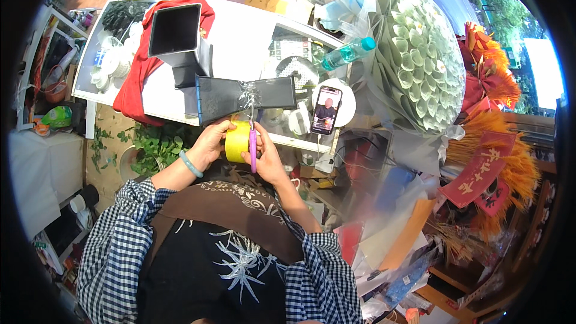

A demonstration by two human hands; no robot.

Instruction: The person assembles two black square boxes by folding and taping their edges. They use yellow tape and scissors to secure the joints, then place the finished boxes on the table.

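My left hand grips a roll of yellow tape at the table's near edge. In my right hand is a pair of scissors with purple handles. Their blades point away from me, close beside the roll. Just beyond both hands lies a long black piece on its side, drawn in at the middle where something clear and shiny is wrapped. Whether the scissor tips touch it I cannot tell. Behind it to the left rests a black square-mouthed box, its dark opening showing.
A red cloth drapes over the white table. To the right are a lit phone on a cable, a teal bottle lying down and a large pale-green bouquet. Leafy plants stand below the table's left.
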